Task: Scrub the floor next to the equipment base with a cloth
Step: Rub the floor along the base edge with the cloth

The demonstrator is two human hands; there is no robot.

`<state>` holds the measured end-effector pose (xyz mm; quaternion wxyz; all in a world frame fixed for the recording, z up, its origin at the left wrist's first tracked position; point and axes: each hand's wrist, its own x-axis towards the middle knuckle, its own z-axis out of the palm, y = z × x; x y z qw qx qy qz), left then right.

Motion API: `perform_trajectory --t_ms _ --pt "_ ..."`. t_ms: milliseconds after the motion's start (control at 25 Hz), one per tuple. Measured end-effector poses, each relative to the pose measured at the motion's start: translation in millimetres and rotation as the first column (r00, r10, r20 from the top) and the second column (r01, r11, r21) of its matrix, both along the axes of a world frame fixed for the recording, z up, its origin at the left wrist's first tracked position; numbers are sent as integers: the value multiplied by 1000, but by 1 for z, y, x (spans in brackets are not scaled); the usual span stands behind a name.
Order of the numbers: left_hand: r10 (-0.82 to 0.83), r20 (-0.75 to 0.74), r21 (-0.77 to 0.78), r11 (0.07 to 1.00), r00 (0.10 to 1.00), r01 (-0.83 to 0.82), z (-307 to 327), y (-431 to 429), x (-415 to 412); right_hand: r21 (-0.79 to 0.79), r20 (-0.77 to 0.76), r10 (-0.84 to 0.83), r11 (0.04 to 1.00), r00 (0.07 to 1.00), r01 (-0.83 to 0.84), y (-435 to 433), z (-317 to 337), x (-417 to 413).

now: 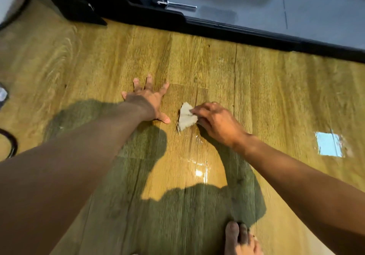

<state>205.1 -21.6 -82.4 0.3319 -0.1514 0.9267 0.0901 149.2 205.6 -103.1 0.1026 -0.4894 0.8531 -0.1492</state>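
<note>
A small whitish cloth [186,118] lies on the wooden floor [227,72] at the middle of the view. My right hand [218,121] pinches its right edge, fingers curled over it. Just to the left, my left hand [148,101] lies flat on the floor with fingers spread, thumb close to the cloth. The black equipment base [237,31] runs along the far side of the floor, well beyond both hands. A wet glossy patch [198,167] shines on the floor nearer to me than the cloth.
A grey deck [296,3] with a chrome pin [177,2] sits behind the black base. A pale blue square [328,145] marks the floor at right. My bare foot [240,239] is at the bottom edge. A dark cable [11,144] curves at far left.
</note>
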Motion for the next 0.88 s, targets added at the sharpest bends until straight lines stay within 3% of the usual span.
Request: perform_trajectory --t_ms 120,240,320,440,520,680,760,880 --pt "10 4 5 1000 1000 -10 0 1 -1 -34 11 -138 990 990 138 10 -5 25" --pt "19 -2 -2 1000 1000 -19 0 3 0 -24 22 144 989 989 -144 49 -2 89" --pt "35 -21 -5 999 999 -35 -1 5 0 29 28 252 967 967 -253 57 6 79" --pt "60 -32 13 998 998 -60 1 7 2 3 37 -5 1000 999 5 38 14 53" --pt "67 -35 13 998 997 -67 3 10 3 7 14 -39 999 999 39 46 15 71" --pt "101 -23 33 994 995 -100 4 14 4 39 26 272 961 962 -273 91 14 107" --pt "126 -12 36 991 992 -126 4 15 4 -17 28 197 980 980 -196 84 13 79" --pt "133 -2 35 990 991 -133 9 18 6 -23 3 -47 999 999 47 71 16 48"
